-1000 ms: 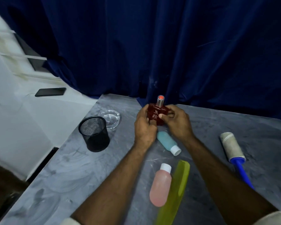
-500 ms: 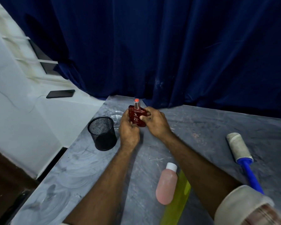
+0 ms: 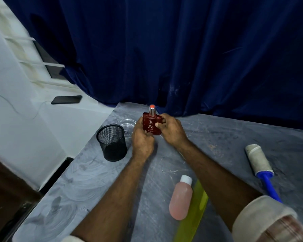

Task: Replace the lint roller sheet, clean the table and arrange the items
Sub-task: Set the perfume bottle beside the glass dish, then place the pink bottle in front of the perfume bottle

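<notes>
Red perfume bottle [image 3: 151, 125] upright at the far left of the grey table [image 3: 226, 137], both hands on it: left hand [image 3: 142, 140] curled round its lower side, right hand [image 3: 171, 131] pinching the right edge, thumb on the label. Arranging stage, I'd say. Lint roller [image 3: 258, 159] lies at the right, its sheet looking grubby. Pink bottle [image 3: 181, 198] and yellow-green comb [image 3: 194, 212] lie near, well apart from the black mesh cup [image 3: 112, 142], so they look left to tidy.
</notes>
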`<state>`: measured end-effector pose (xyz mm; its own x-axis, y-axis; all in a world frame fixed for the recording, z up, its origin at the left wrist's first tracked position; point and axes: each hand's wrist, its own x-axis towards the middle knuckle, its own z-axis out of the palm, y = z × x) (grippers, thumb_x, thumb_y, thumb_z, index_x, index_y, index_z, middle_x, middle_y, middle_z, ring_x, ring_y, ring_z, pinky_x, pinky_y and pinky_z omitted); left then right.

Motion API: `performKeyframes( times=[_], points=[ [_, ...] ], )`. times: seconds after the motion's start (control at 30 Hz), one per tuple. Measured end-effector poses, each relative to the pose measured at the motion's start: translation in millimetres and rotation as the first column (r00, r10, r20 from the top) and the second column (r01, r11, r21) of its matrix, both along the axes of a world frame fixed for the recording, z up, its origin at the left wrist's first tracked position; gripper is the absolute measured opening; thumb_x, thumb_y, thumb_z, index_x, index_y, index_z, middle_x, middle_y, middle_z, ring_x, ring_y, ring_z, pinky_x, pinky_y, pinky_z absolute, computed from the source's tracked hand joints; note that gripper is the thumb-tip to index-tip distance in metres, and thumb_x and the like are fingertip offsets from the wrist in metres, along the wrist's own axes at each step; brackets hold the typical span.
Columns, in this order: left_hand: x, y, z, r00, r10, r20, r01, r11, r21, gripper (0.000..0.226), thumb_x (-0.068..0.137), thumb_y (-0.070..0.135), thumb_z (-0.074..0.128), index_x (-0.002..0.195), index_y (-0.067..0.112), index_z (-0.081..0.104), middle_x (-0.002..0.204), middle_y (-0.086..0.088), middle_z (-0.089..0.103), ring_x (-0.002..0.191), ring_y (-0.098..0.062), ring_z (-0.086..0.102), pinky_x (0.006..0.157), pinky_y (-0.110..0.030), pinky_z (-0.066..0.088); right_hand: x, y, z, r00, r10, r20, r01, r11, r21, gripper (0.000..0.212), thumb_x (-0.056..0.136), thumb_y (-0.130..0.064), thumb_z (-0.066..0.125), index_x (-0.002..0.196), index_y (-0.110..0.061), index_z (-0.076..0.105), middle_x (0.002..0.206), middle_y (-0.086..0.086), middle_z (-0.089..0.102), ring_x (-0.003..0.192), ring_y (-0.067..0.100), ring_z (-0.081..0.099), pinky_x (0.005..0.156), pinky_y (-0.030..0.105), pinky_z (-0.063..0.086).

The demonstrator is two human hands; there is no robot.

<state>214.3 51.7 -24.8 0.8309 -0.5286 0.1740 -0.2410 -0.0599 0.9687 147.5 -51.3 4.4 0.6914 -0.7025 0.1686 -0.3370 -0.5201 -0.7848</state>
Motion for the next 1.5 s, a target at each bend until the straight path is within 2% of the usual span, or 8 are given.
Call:
performKeyframes(
  times=[0.2, 0.43, 0.6, 0.73, 0.9, 1.0, 1.13, 1.5],
  points=[
    [-6, 2, 4, 1.0, 0.012, -0.001, -0.012, 1.0, 0.004, 0.07, 0.087, -0.02, 0.048, 0.15, 0.01, 0.055, 0.13, 0.001, 0.069, 0.114, -0.008, 0.067, 0.101, -0.021, 0.054, 0, 0, 1, 1.0, -0.005, -0.016, 0.005, 1.0, 0.008, 0.031, 0.1, -0.018, 0.063, 0.131, -0.011, 0.061, 0.118, 0.01, 0.073, 0.107, 0.023, 0.071, 0.094, 0.047, 0.059],
    [-7, 6, 5, 1.0, -0.003, -0.011, 0.003, 0.998, 0.062, 0.072, 0.089, -0.015, 0.055, 0.156, 0.01, 0.047, 0.142, -0.009, 0.067, 0.129, -0.024, 0.065, 0.113, -0.046, 0.054, -2, 2, 2, 0.999, -0.012, -0.045, 0.014, 0.999, 0.037, 0.035, 0.1, -0.012, 0.061, 0.135, -0.01, 0.06, 0.124, 0.01, 0.072, 0.11, 0.021, 0.071, 0.098, 0.042, 0.059],
    [-27, 20, 4, 0.999, 0.025, -0.047, -0.021, 0.996, 0.081, 0.084, 0.1, 0.012, 0.067, 0.17, 0.011, 0.02, 0.173, -0.008, 0.037, 0.157, -0.022, 0.039, 0.129, -0.044, 0.036, -33, -9, 16, 0.991, -0.11, -0.075, 0.104, 0.992, -0.078, 0.028, 0.086, 0.006, 0.053, 0.101, -0.01, 0.07, 0.089, 0.0, 0.073, 0.085, 0.019, 0.067, 0.081, 0.032, 0.055],
    [-59, 38, 5, 0.992, -0.078, -0.096, 0.078, 0.997, -0.006, 0.064, 0.098, 0.003, 0.066, 0.158, 0.015, 0.048, 0.148, 0.0, 0.063, 0.129, -0.007, 0.064, 0.102, -0.008, 0.051, -84, -15, 34, 0.963, -0.245, -0.114, 0.224, 0.96, -0.167, 0.029, 0.087, -0.004, 0.059, 0.111, -0.01, 0.075, 0.104, 0.006, 0.079, 0.1, 0.023, 0.071, 0.095, 0.034, 0.054],
    [-81, 68, 15, 0.93, -0.348, 0.116, 0.32, 0.925, 0.206, 0.029, 0.091, 0.006, 0.069, 0.112, 0.023, 0.08, 0.102, 0.018, 0.08, 0.089, 0.011, 0.071, 0.092, -0.019, 0.06, -150, 22, 45, 0.965, -0.198, -0.173, 0.164, 0.968, -0.192, 0.02, 0.088, -0.008, 0.066, 0.1, -0.018, 0.079, 0.094, -0.001, 0.079, 0.093, 0.018, 0.073, 0.09, 0.031, 0.056],
    [-93, 97, 20, 0.901, -0.398, 0.172, 0.296, 0.855, 0.426, 0.02, 0.08, 0.042, 0.066, 0.097, 0.035, 0.076, 0.085, 0.025, 0.077, 0.08, 0.007, 0.071, 0.078, -0.025, 0.061, -181, 63, 30, 0.964, -0.178, -0.198, 0.135, 0.967, -0.214, 0.016, 0.089, -0.016, 0.067, 0.099, -0.023, 0.077, 0.091, -0.001, 0.079, 0.087, 0.02, 0.074, 0.084, 0.035, 0.058],
    [-108, 119, 12, 0.867, -0.439, 0.235, 0.185, 0.722, 0.666, 0.054, 0.071, 0.084, 0.061, 0.101, 0.04, 0.067, 0.088, 0.019, 0.07, 0.08, -0.001, 0.068, 0.072, -0.031, 0.059, -195, 93, 6, 0.965, -0.15, -0.214, 0.107, 0.973, -0.203, 0.012, 0.083, -0.024, 0.073, 0.095, -0.023, 0.072, 0.087, -0.006, 0.075, 0.082, 0.016, 0.071, 0.079, 0.036, 0.057],
    [-116, 120, 6, 0.856, -0.439, 0.274, 0.175, 0.744, 0.645, 0.047, 0.073, 0.078, 0.073, 0.098, 0.039, 0.064, 0.093, 0.02, 0.067, 0.079, 0.001, 0.063, 0.065, -0.024, 0.053, -191, 94, -6, 0.98, -0.148, -0.131, 0.142, 0.988, -0.056, 0.026, 0.082, -0.025, 0.084, 0.106, -0.026, 0.075, 0.097, -0.012, 0.076, 0.078, 0.001, 0.067, 0.08, 0.026, 0.055]
  ],
)
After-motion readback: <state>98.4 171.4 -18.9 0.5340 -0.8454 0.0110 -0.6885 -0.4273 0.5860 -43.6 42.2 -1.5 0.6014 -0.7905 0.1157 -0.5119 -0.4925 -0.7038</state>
